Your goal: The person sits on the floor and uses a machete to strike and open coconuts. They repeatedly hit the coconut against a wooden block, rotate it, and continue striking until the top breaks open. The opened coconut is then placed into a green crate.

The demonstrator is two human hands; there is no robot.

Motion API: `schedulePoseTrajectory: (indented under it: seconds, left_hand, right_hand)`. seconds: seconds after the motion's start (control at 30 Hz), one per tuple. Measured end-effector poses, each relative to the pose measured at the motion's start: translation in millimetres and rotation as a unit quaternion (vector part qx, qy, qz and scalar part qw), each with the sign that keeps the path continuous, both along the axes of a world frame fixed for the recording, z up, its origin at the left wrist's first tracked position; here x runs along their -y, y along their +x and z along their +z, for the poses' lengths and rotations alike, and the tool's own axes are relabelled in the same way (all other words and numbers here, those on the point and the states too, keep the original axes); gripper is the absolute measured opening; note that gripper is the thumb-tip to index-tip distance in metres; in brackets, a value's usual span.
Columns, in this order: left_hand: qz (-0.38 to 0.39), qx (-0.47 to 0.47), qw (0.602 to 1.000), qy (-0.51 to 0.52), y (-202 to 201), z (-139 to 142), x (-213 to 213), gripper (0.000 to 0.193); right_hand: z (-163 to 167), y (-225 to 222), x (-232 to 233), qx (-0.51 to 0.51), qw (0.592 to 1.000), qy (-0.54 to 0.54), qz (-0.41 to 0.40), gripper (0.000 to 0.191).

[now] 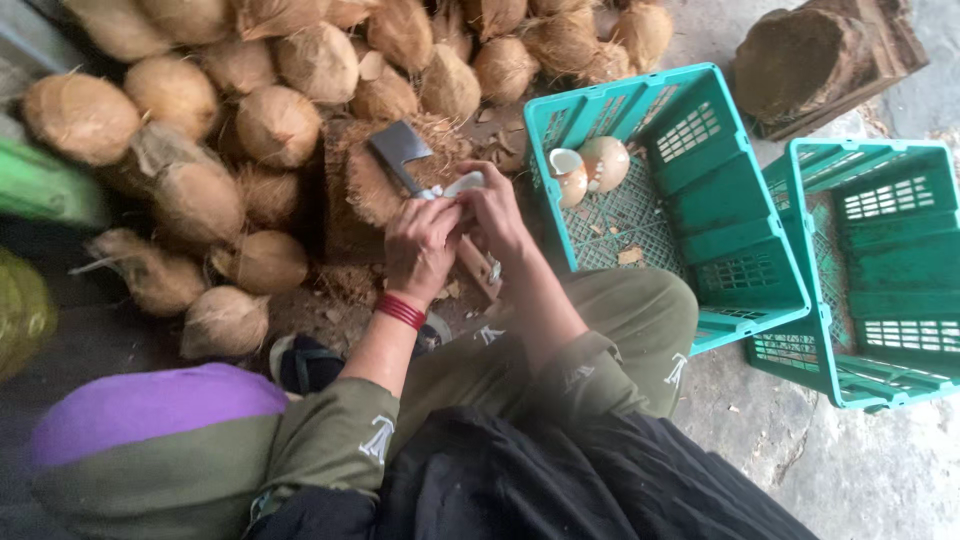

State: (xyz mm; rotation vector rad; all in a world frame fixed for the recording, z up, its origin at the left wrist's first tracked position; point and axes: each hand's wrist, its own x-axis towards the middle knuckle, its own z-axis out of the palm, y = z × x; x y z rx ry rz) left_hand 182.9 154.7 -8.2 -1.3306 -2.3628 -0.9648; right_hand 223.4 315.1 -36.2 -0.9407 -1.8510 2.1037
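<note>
In the middle of the frame the left hand [420,250] and the right hand [492,215] are closed together around a white coconut piece [464,184]. Which hand holds the cleaver [400,152], I cannot tell; its blade points to the upper left, over a husky block [375,185]. Coconuts [275,125] fill the upper left. Two pale shells [590,165] lie in the nearer green crate [740,270].

Two green plastic crates [700,190] [880,270], two peeled coconuts [590,165] in the nearer crate, one cleaver [400,152], two hands [420,245] [495,210], and over twenty husked coconuts [270,120] piled behind.
</note>
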Motion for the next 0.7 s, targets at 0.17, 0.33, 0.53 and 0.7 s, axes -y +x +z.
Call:
schedulePoseTrajectory:
  seconds: [0.17,0.33,0.53,0.7]
  left_hand:
    - [0.033,0.127,0.990,0.052,-8,-10,-11,0.065]
    - [0.113,0.117,0.977,0.140,-42,-27,5,0.056]
    - [0.205,0.232,0.935,0.170,-69,-49,41,0.046]
    - [0.252,0.311,0.899,0.179,-79,-66,57,0.043]
  right_hand:
    - [7,-3,-99,-0.096,0.974,-0.089,-0.184,0.031]
    - [-2,10,-175,0.160,0.934,0.235,-0.218,0.041]
    - [-40,21,-174,0.040,0.797,0.603,-0.011,0.039]
    - [-59,29,-171,0.140,0.813,0.558,0.088,0.030]
